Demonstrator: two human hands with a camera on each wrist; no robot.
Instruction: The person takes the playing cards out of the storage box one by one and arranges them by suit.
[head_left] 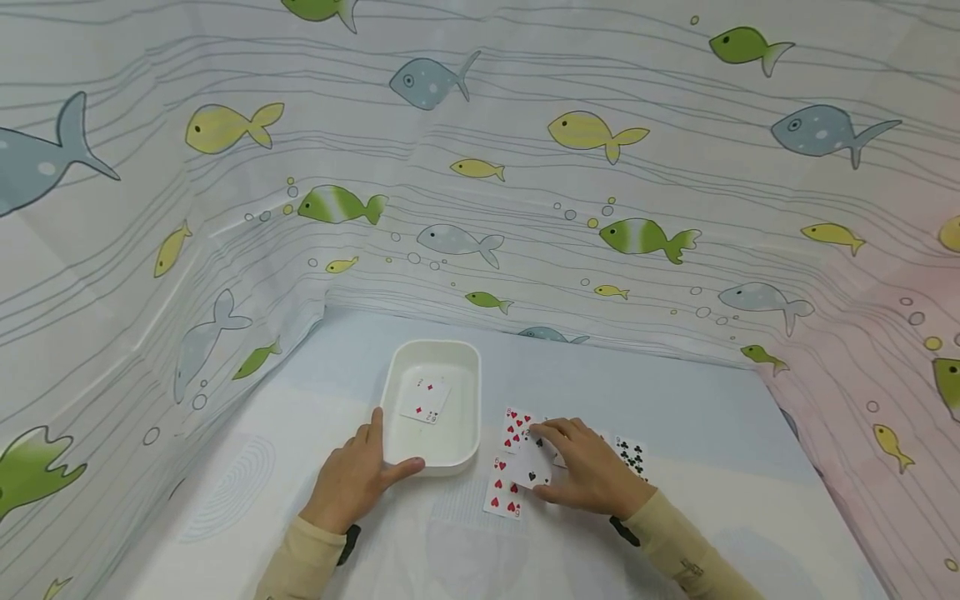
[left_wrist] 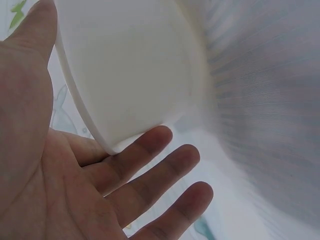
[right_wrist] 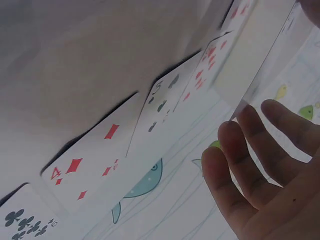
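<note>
My left hand (head_left: 351, 475) rests against the near left corner of a white plastic tub (head_left: 478, 392), fingers along its left side and thumb at its near rim. Inside the tub lies a two of diamonds (head_left: 418, 396), apparently overlapping another card. With thumb and fingertips my right hand (head_left: 588, 471) holds a two of spades (head_left: 528, 467) above the cards on the table. Beneath it show an eight of hearts (head_left: 515, 433) and a six of hearts (head_left: 497, 498), both partly covered. In the right wrist view the held card is seen nearly edge-on.
A four of diamonds (right_wrist: 92, 152) and a black-suited card (right_wrist: 162, 102) lie in the row, largely hidden by my right hand in the head view. A clubs card (head_left: 632, 454) ends the row at right. Fish-printed sheeting (head_left: 525, 200) walls in the table's back and sides.
</note>
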